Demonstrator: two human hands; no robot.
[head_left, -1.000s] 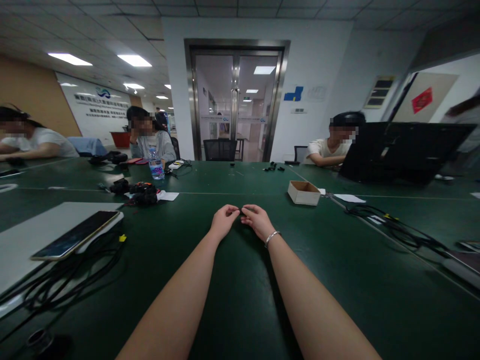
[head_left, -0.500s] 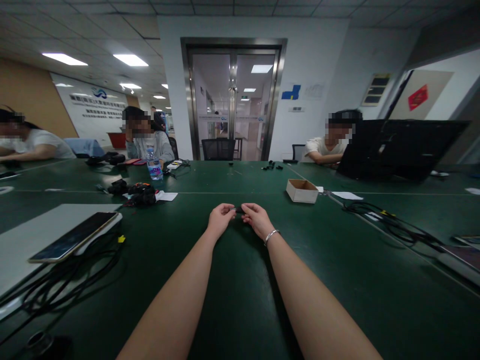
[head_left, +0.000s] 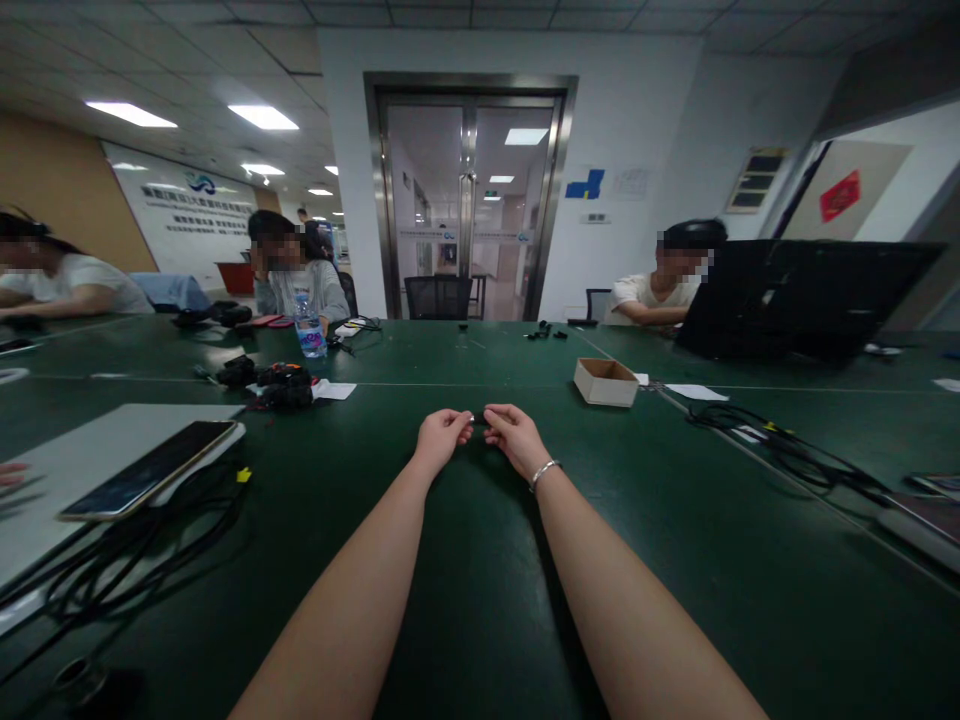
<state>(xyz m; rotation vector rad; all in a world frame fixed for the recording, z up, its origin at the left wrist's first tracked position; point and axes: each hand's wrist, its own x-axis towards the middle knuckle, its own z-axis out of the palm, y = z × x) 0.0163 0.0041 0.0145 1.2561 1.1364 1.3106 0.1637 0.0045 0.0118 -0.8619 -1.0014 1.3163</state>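
Observation:
My left hand (head_left: 444,436) and my right hand (head_left: 513,438) meet above the green table (head_left: 480,560), each pinching with thumb and fingertips. Between my right fingertips sits a small dark piece (head_left: 480,418). A tiny shiny silver part (head_left: 472,418) shows at my left fingertips. Both are too small to name, and I cannot tell whether they are joined. A silver bracelet (head_left: 544,475) circles my right wrist.
To the right stands an open cardboard box (head_left: 606,384). Cables (head_left: 795,450) lie farther right. On the left, a phone (head_left: 150,470) rests on a grey laptop (head_left: 45,450), near another person's fingers (head_left: 12,474). A water bottle (head_left: 310,330) and a large monitor (head_left: 802,300) stand beyond.
A silver part now shows at my left fingertips, where a dark piece spanned the gap before. My hands barely moved. Another person's fingers have appeared at the far left edge.

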